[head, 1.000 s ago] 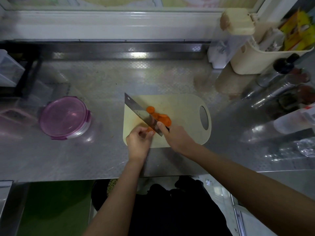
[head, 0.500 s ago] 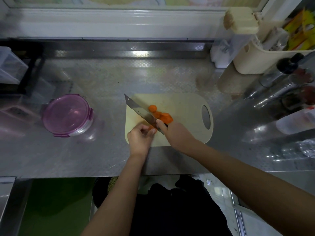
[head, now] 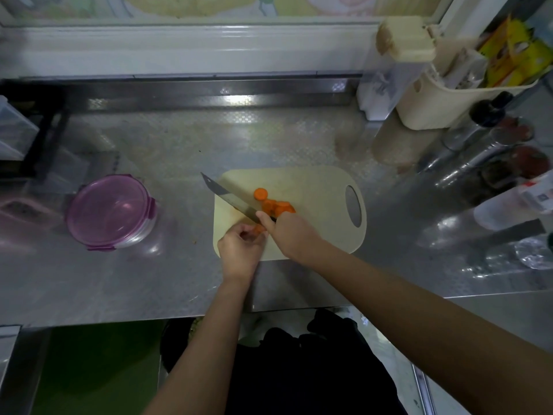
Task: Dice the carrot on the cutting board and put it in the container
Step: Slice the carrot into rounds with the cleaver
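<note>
purple container (head: pixel 110 212) lidded, carrot slices (head: pixel 277 206) on cutting board (head: pixel 314 188)

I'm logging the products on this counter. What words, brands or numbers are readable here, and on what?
Nothing is legible.
Print on the yellow packets in the cream basket: too blurred to read.
Label on the white bottle at the right edge: too small and blurred.
The knife, cutting board and container show no markings.
</note>
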